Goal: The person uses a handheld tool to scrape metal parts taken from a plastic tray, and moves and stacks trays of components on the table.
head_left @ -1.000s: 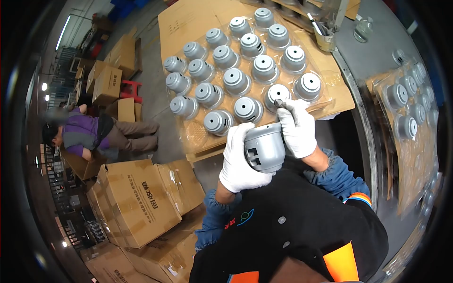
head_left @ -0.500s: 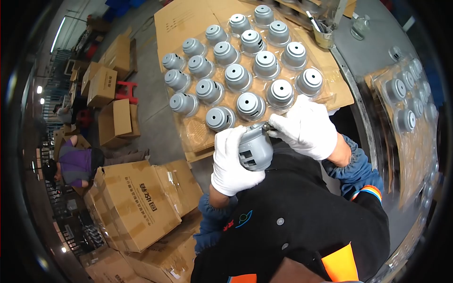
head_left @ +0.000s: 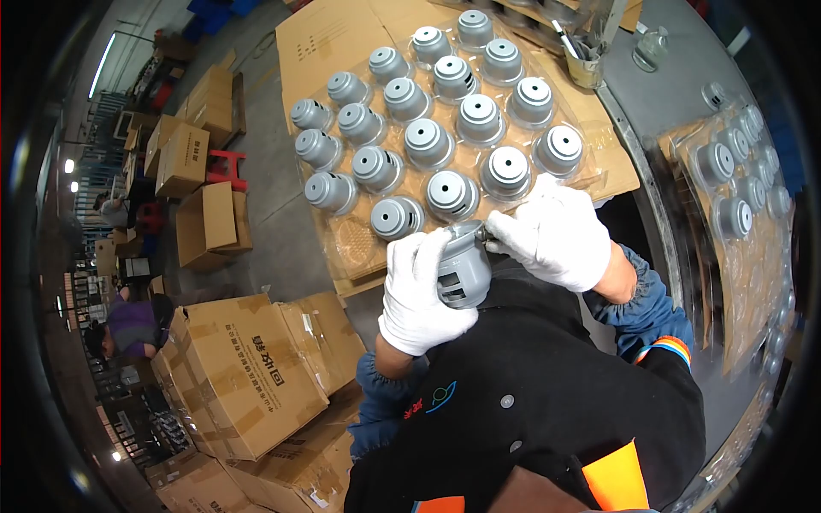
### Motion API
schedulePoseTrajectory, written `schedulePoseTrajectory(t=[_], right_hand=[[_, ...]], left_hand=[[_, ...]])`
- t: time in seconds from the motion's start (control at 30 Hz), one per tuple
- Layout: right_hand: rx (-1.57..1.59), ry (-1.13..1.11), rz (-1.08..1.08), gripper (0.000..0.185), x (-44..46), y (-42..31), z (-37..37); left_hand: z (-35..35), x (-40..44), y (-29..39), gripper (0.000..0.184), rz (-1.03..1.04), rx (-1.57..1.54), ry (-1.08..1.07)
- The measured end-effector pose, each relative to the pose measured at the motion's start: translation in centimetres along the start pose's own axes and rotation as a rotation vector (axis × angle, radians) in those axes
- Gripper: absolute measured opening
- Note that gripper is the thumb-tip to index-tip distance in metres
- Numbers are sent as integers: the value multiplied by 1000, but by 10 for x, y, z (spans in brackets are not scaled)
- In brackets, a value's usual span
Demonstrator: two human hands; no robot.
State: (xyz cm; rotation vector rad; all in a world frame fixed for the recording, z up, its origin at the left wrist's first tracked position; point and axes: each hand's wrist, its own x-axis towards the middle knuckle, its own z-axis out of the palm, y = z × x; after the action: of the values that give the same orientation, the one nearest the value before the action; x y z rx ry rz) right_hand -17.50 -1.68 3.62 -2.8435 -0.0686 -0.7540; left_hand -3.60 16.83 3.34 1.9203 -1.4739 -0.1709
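Observation:
A grey cup-shaped metal housing (head_left: 464, 272) with dark rectangular slots in its side is held in front of my dark jacket. My left hand (head_left: 421, 295), in a white glove, wraps round its left side, thumb underneath and fingers near the rim. At the upper right of the rim, my gloved right hand (head_left: 552, 235) has thumb and forefinger pinched together. A small dark bit shows at those fingertips, too little to name. Just beyond both hands, several similar grey housings (head_left: 451, 195) stand in rows in a clear plastic tray (head_left: 363, 239) on cardboard.
On the right, another clear tray with grey housings (head_left: 733, 218) lies on cardboard. A holder with pens (head_left: 585, 68) and a clear bottle (head_left: 650, 50) stand at the back right. Large cardboard boxes (head_left: 248, 368) are on the left, with a person in purple (head_left: 132, 327) beyond them.
The held housing has tilted slightly in my left hand, and its slots have shifted a little. Both hands keep nearly the same place. The person in purple has bent lower behind the boxes.

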Motion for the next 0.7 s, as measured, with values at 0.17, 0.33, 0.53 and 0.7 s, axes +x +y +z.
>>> schedulePoseTrajectory(t=[0.17,0.33,0.53,0.7], right_hand=[[13,14,-16,37,-2,5,2],[16,14,-73,36,-5,12,4],[27,-46,-18,18,-2,12,3],[237,-183,238,23,-6,6,12]], left_hand=[[1,4,1,81,-9,7,-27],[1,7,5,82,-6,67,-60],[6,11,5,78,46,59,-42],[11,9,3,78,85,140,-13]])
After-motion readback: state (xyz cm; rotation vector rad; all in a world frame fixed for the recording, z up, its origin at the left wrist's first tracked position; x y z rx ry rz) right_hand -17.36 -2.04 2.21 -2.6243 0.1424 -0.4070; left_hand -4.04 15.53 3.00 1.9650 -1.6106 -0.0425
